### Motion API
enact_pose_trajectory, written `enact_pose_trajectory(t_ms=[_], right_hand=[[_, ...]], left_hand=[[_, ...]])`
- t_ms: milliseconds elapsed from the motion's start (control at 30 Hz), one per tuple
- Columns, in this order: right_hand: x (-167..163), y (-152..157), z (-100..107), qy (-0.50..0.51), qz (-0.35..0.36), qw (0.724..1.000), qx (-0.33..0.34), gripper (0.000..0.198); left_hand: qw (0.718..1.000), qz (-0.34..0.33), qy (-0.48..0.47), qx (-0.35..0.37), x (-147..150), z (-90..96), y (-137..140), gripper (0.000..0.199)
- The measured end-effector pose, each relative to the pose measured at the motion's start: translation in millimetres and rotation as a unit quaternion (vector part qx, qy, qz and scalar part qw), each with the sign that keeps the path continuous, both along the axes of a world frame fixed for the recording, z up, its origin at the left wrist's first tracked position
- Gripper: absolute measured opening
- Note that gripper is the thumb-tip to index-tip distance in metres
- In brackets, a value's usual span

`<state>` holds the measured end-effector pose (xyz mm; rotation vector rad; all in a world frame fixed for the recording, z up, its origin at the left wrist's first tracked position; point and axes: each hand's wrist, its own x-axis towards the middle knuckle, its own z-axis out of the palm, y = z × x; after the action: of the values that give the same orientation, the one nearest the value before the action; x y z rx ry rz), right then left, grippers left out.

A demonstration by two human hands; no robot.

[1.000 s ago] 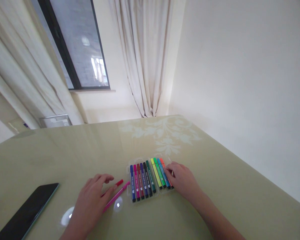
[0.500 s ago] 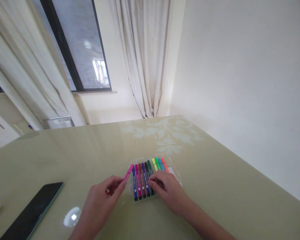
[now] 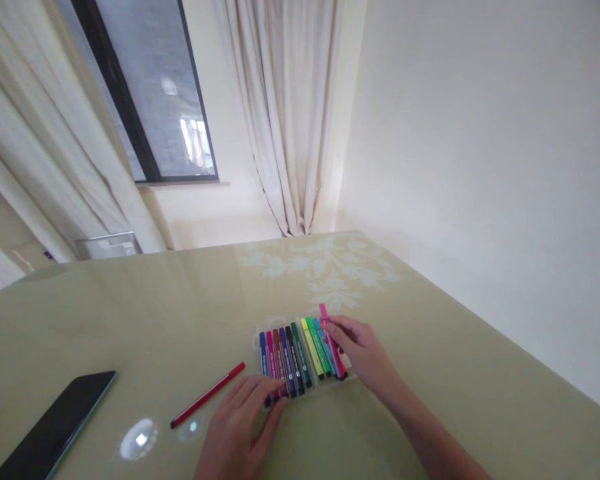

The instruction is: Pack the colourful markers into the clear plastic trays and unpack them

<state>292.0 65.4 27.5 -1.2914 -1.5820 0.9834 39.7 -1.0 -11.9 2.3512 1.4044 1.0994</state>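
Observation:
A clear plastic marker case [image 3: 256, 340] lies open on the table, with dark-coloured markers [image 3: 294, 363] in its left half and bright ones [image 3: 314, 347] in its right half. My right hand [image 3: 363, 343] pinches a pink marker [image 3: 333, 343] over the right half, tilted across an orange one. At the near left edge of the case, my left hand [image 3: 245, 420] has its fingers over the lower marker ends and its thumb by the edge, closed on the case. Left of the case, a red marker [image 3: 207, 397] rests by itself on the table.
A dark phone or tablet [image 3: 55, 427] lies at the left of the glossy greenish table [image 3: 180, 307]. The table's right edge runs along a white wall [image 3: 480, 167]. Curtains [image 3: 285, 120] and a window [image 3: 155, 87] stand beyond the far edge.
The pink marker has gone from my left hand to my right, over the case's right half. The red marker now lies on the table. My left hand has moved right onto the case.

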Motion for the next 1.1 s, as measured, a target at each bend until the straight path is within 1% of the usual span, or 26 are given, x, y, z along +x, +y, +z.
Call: enact_pose_trajectory(t_ms=[67, 133, 300, 433, 500, 667, 967, 1100], right_hand=[[16.9, 8.9, -0.7, -0.112, -0.045, 0.992, 0.024, 0.033], [26.0, 13.3, -5.5, -0.194, -0.073, 0.978, 0.023, 0.028], [21.4, 13.2, -20.8, -0.278, -0.078, 0.957, 0.021, 0.015], [15.7, 11.3, -22.3, -0.342, -0.079, 0.936, 0.034, 0.014], [15.7, 10.8, -19.9, -0.354, -0.078, 0.931, 0.034, 0.015], [17.0, 9.5, -13.6, -0.345, -0.069, 0.936, 0.022, 0.014], [18.1, 10.4, -12.8, -0.339, -0.062, 0.939, 0.026, 0.01], [25.2, 11.3, -5.9, -0.353, -0.096, 0.93, 0.023, 0.009]], left_hand=[[0.997, -0.013, 0.061, 0.049, -2.5, -7.0, 1.5, 0.024], [0.992, -0.019, 0.104, 0.062, -3.2, -12.2, 2.4, 0.027], [0.988, -0.024, 0.136, 0.066, -3.3, -15.4, 2.4, 0.027], [0.987, -0.027, 0.142, 0.065, -4.0, -15.8, 2.4, 0.029], [0.987, -0.024, 0.144, 0.065, -4.1, -16.2, 2.7, 0.029], [0.986, -0.029, 0.148, 0.071, -3.6, -15.8, 3.0, 0.029], [0.985, -0.029, 0.152, 0.079, -3.8, -14.7, 3.6, 0.029], [0.984, -0.034, 0.152, 0.091, -4.4, -15.6, 3.9, 0.028]])
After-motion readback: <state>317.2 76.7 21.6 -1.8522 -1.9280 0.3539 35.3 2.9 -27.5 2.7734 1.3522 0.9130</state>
